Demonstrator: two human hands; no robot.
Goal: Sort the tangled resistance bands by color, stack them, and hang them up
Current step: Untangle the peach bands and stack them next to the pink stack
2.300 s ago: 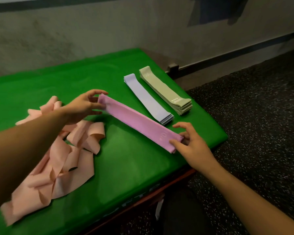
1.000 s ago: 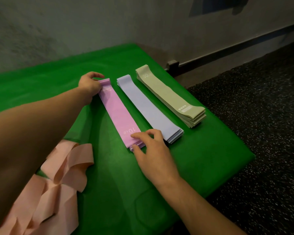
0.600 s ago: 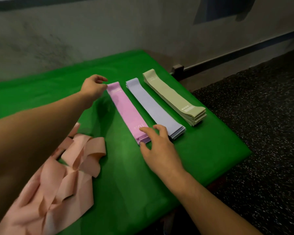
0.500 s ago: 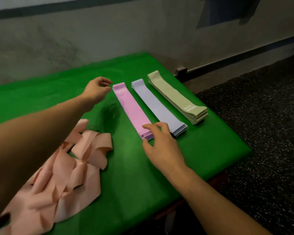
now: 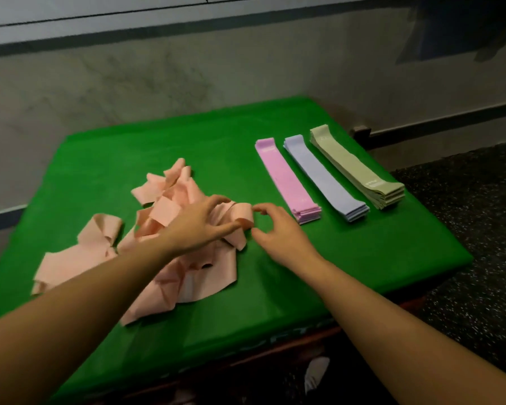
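Three flat stacks of stretchy fabric loops, pink (image 5: 287, 178), lavender (image 5: 323, 176) and sage green (image 5: 354, 168), laid side by side at the right of the green cloth-covered table (image 5: 216, 135), probably sorted and awaiting hanging. Peach bands (image 5: 170, 252) still heaped in soft, curling folds at centre-left. Left hand (image 5: 200, 226) pinching one peach loop's end, apparently to work it free; right hand (image 5: 278, 232) just beside, fingers loosely curled, holding nothing.
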